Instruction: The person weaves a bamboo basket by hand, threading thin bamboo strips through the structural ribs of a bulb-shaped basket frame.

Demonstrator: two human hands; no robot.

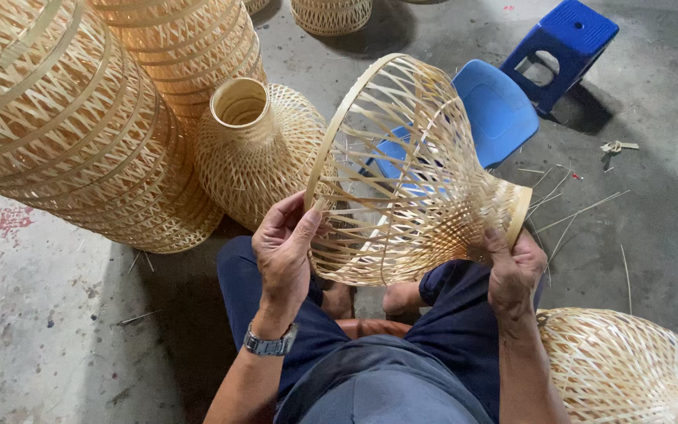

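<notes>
A woven bamboo lampshade frame (417,173) lies on its side across my knees, wide open rim to the left, narrow neck to the right. My left hand (284,251), with a metal watch on the wrist, grips the wide rim's lower edge. My right hand (514,271) holds the narrow neck end from below. The weave is open lattice, and I see through it to the floor behind.
Finished bamboo shades are stacked at left (64,118), with a bell-shaped shade (253,149) upright beside them and another shade (629,369) at lower right. A low blue plastic chair (496,110) and a blue stool (563,43) stand ahead. Bamboo slivers litter the concrete floor (590,208).
</notes>
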